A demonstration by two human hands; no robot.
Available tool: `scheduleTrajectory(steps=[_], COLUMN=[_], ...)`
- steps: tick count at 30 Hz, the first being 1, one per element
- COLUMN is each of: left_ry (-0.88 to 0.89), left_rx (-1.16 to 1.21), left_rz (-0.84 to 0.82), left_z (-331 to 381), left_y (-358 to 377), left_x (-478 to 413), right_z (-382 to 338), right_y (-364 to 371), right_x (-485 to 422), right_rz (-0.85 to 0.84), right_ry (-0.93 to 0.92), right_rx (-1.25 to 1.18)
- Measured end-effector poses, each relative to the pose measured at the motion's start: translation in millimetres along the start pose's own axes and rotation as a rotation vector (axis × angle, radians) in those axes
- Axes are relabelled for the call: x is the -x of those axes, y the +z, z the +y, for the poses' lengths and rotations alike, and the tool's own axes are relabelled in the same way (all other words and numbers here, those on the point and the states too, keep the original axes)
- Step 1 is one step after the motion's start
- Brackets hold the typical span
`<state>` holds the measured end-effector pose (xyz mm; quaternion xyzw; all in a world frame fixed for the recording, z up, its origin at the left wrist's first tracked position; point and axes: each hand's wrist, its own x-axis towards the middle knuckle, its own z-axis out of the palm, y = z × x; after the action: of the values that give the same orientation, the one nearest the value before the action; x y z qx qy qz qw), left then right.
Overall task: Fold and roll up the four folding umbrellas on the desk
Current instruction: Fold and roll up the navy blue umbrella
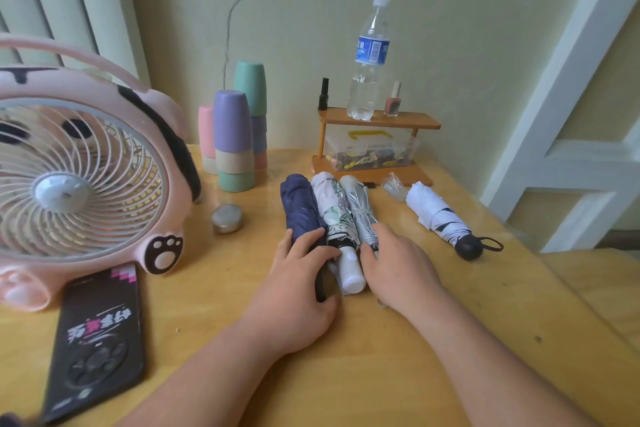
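Yellow wooden desk against a pale green wall, as I see it through the head camera. Item one: navy umbrella, rolled, lying under my left hand, whose relaxed, nearly straight fingers are laid over its near end. Item two: white printed umbrella, rolled, lying between my two hands and touching the navy one, its white handle pointing toward me. Item three: silver umbrella, rolled and strapped, on the far side of the printed one from my left hand; my right hand lies flat on its near end with fingers spread and straight. Item four: white umbrella with a black handle, rolled, lying alone well beyond my right hand. Outside my left hand: small metal tin, pink fan, black phone. Past the fingertips: stacked pastel cups and a wooden shelf with a water bottle on top and a clear box underneath.
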<state>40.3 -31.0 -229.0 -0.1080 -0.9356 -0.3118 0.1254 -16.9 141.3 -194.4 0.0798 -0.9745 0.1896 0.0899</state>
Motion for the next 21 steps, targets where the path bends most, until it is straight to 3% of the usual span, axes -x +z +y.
scheduleTrajectory(steps=[5,8,9,11,13,15,17,19,21], left_ry=[-0.032,-0.053,-0.059,-0.068,-0.077,-0.081,-0.075,-0.072,-0.074], left_rx=[0.039,0.025,0.02,0.017,0.022,0.023,0.024,0.033,0.041], left_rz=[0.009,0.024,0.022,0.01,-0.001,-0.011,-0.018,-0.027,-0.039], left_z=[0,-1,0,0,2,3,3,2,1], left_y=[0,1,1,0,-1,-2,-2,-3,-4], left_x=[-3,-4,-4,-3,-3,-2,-2,-2,-1], right_z=[-2,9,17,45,79,108,118,113,95], right_y=[-2,-12,-17,-28,-40,-39,-34,-29,-25], right_x=[-1,-9,-14,-25,-32,-35,-33,-36,-39], right_rz=[-0.022,-0.051,0.014,0.327,0.473,0.307,0.102,0.089,0.183], right_ry=[-0.061,-0.05,-0.071,-0.054,0.168,0.367,0.406,0.374,0.346], right_rx=[0.158,-0.004,-0.088,-0.151,-0.094,-0.043,-0.071,-0.203,-0.308])
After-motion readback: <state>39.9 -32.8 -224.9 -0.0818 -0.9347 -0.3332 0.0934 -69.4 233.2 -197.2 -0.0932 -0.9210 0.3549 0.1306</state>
